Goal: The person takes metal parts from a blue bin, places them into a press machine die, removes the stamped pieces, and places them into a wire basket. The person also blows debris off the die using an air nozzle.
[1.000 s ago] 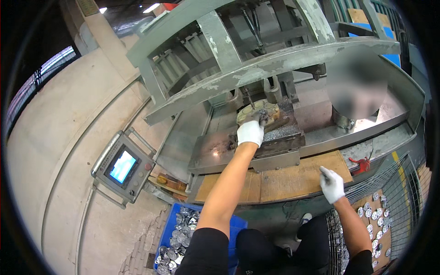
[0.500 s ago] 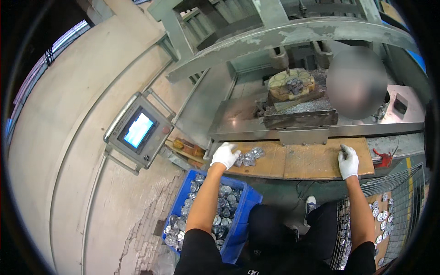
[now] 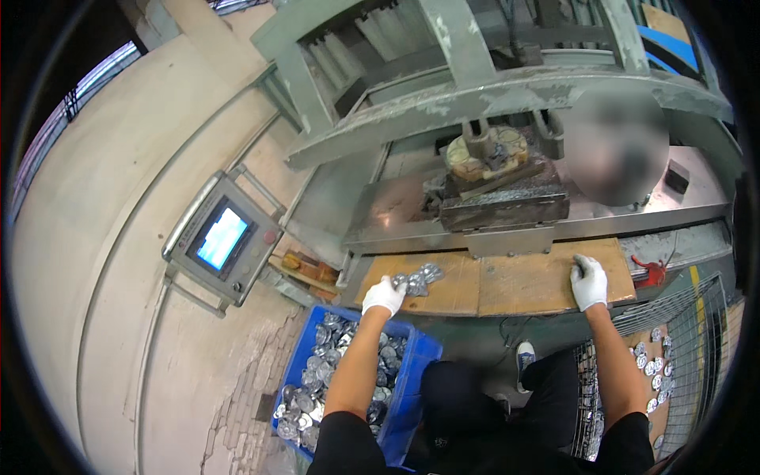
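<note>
White gloves cover both hands. On the left half of the wooden board point(image 3: 518, 285), my left hand point(image 3: 384, 297) has its fingers closed at the near-left edge of a small cluster of shiny round metal parts point(image 3: 427, 275); its fingertips appear to pinch one of them. My right hand point(image 3: 589, 283) rests toward the board's right end, thumb and fingers loosely apart, holding nothing visible. Beyond the board, a pale round fixture point(image 3: 467, 162) sits on a dark metal block point(image 3: 507, 207), with a grey metal part point(image 3: 499, 157) on top.
Below my left forearm stands a blue crate point(image 3: 423, 348) full of metal parts. A wire basket point(image 3: 708, 332) with similar parts is at the lower right. A control panel point(image 3: 224, 237) is at left, a red-handled tool point(image 3: 651, 273) right of the board. A blurred patch hides part of the machine.
The whole view has shifted slightly. My left hand's fingers have drawn in at the left edge of the metal parts. My right hand stays over the board's right end, its fingers slightly repositioned.
</note>
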Demonstrator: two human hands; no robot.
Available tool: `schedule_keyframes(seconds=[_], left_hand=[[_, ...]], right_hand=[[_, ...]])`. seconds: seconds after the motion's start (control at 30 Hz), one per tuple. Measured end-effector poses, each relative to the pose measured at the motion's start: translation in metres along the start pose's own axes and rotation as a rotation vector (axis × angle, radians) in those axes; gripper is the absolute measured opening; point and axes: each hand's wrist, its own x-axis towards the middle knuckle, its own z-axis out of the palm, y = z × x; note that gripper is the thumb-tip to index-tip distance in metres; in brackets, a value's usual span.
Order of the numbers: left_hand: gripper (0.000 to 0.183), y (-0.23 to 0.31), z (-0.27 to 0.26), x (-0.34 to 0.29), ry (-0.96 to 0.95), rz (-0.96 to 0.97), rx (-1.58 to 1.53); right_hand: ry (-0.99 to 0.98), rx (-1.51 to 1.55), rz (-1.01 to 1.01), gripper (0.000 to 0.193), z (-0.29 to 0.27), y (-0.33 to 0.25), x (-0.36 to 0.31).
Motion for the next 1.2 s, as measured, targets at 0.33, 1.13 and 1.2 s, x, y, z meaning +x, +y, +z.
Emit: schedule_keyframes(seconds=[0.33, 1.13, 1.2], left_hand=[[0.034, -0.008, 0.003, -0.008, 0.347, 0.407, -0.312], [0.030, 0.106, 0.077, -0.040, 0.266, 0.540, -0.374], [0.030, 0.106, 0.082, -0.038, 0.310, 0.492, -0.447]], right_hand=[[-0.022, -0.014, 0.033, 0.019, -0.006, -0.004, -0.001], [0.135, 0.241, 0.115, 0.017, -0.001, 0.007, -0.002], [0.144, 0.275, 0.141, 0.017, 0.001, 0.012, -0.003]])
